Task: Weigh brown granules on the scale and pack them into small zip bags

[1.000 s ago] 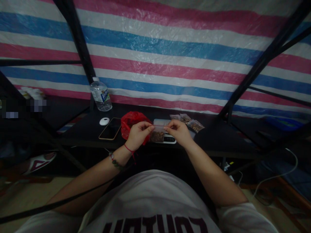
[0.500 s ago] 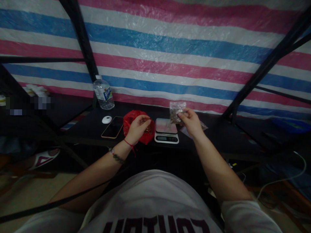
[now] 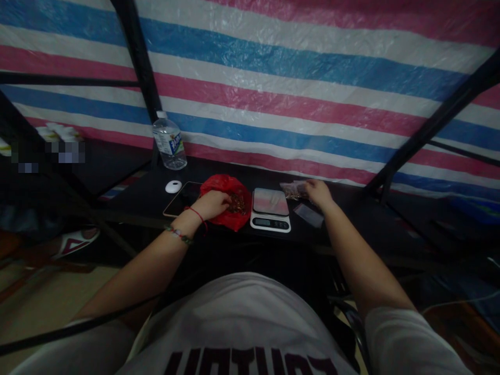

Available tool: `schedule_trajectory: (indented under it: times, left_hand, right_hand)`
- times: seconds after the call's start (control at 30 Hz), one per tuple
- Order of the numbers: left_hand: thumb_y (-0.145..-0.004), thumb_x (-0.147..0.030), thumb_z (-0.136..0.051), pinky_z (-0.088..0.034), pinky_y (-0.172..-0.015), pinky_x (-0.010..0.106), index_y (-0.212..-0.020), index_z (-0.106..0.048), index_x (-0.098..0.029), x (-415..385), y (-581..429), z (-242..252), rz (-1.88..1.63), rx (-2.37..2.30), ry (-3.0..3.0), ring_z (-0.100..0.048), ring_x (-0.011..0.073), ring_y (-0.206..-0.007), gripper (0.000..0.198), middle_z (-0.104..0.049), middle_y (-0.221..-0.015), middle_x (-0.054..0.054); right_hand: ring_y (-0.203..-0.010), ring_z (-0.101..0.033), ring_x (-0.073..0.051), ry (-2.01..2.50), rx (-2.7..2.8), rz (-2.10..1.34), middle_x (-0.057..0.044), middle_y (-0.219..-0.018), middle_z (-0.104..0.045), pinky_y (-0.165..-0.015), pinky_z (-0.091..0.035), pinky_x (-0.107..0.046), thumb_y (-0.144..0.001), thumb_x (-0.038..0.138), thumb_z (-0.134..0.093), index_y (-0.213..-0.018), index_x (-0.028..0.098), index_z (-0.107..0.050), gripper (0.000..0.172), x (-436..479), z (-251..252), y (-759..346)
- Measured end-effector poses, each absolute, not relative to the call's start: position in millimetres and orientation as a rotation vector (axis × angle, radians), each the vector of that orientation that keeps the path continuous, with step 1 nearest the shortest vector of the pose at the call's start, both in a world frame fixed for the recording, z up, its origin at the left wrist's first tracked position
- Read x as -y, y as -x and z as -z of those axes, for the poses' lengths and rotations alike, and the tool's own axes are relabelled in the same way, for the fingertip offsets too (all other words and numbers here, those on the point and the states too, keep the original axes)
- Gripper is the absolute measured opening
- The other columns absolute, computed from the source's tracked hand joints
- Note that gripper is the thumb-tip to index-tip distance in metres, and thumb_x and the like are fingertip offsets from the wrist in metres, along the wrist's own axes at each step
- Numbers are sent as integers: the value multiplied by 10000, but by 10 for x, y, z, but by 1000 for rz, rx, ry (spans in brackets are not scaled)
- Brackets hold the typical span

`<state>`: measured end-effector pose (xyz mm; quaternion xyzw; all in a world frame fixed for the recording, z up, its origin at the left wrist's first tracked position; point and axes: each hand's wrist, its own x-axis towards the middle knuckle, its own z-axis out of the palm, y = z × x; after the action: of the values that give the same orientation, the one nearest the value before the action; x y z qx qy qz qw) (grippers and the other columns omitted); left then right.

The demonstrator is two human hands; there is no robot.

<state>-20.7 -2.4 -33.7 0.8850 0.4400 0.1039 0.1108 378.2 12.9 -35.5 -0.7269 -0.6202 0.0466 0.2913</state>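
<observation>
My left hand (image 3: 213,201) reaches into an open red plastic bag (image 3: 226,190) of brown bits, fingers curled over its contents; what they hold is hidden. My right hand (image 3: 318,191) rests at the back right of the black table (image 3: 351,221), fingers closed on a small clear packet of brown bits (image 3: 294,190) that lies among other filled packets. Between the hands stands a small digital scale (image 3: 270,209) with nothing on its pan. An empty clear packet (image 3: 308,214) lies flat just right of the scale.
A phone (image 3: 180,198) lies left of the red bag, with a small white round object (image 3: 173,186) and a water bottle (image 3: 169,142) behind it. Black frame bars (image 3: 138,67) rise at both sides. A striped tarp (image 3: 297,88) hangs behind the table.
Both hands were holding one filled packet over the scale. My right hand carried it up and back to the packets at the right; my left hand dropped into the red bag.
</observation>
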Motion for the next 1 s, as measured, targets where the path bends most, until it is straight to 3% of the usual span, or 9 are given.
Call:
schedule_trajectory:
  times: [0.1,0.2,0.23,0.37,0.57,0.73,0.83,1.0]
  left_hand:
    - [-804,-370,-561,-434,-908,267,-1094,-687,-230,96,216,325,-291,-1004,-2547,-632,213,-1020,346,-690,-1127,60]
    - [-591,-379,-760,-439,-898,278,-1126,-668,-266,158,245,333,-328,-975,-2506,-624,246,-1035,554,-678,-1152,56]
    - [-559,-337,-775,-444,-882,288,-1079,-691,-263,159,253,331,-327,-1018,-2524,-632,256,-1003,532,-692,-1111,61]
    - [-672,-194,-612,-450,-828,302,-819,-736,-233,64,269,225,-359,-1098,-2617,-649,237,-843,196,-723,-911,65]
    - [-760,-177,-482,-431,-924,360,-980,-676,-169,48,206,94,-949,-1395,-2630,-609,262,-965,293,-677,-1033,114]
    - [-801,-223,-508,-471,-856,363,-947,-658,-174,316,124,393,-714,-1290,-2623,-625,257,-914,215,-675,-977,112]
    - [-780,-275,-593,-477,-835,356,-900,-667,-186,437,103,480,-741,-1308,-2504,-629,251,-884,167,-681,-931,99]
    - [-655,-391,-752,-450,-948,390,-1069,-653,-214,598,128,377,-809,-1199,-2402,-606,274,-1024,461,-672,-1088,92]
  right_hand:
    - [-1102,-587,-247,1645,1797,-154,-148,-1194,-637,-960,-423,-383,-885,466,-442,-1179,133,-619,478,-40,384,-3409]
    - [-1120,-569,-253,1484,1842,-89,-146,-1199,-630,-971,-414,-404,-881,485,-461,-1195,133,-603,493,71,386,-3120]
    - [-1117,-567,-258,1460,1834,-48,-148,-1186,-634,-973,-411,-412,-877,482,-471,-1186,132,-606,486,106,384,-3060]
    - [-1117,-552,-273,1441,1801,51,-151,-1160,-636,-991,-384,-442,-864,453,-505,-1148,132,-619,443,208,370,-2959]
    - [-1090,-559,-271,1444,1748,31,-145,-1133,-641,-969,-396,-442,-833,384,-550,-1108,138,-634,379,251,250,-2925]
    - [-842,-638,-203,1403,1823,-321,-74,-954,-696,-781,-489,-342,-846,301,-507,-1026,172,-662,270,234,52,-2559]
    - [-871,-648,-202,1356,2036,-362,-66,-985,-704,-793,-480,-323,-858,265,-502,-1031,202,-667,247,153,-43,-2199]
    - [-882,-652,-248,1591,2220,-224,-125,-992,-702,-759,-468,-324,-837,326,-566,-1091,169,-639,306,-117,-34,-1794]
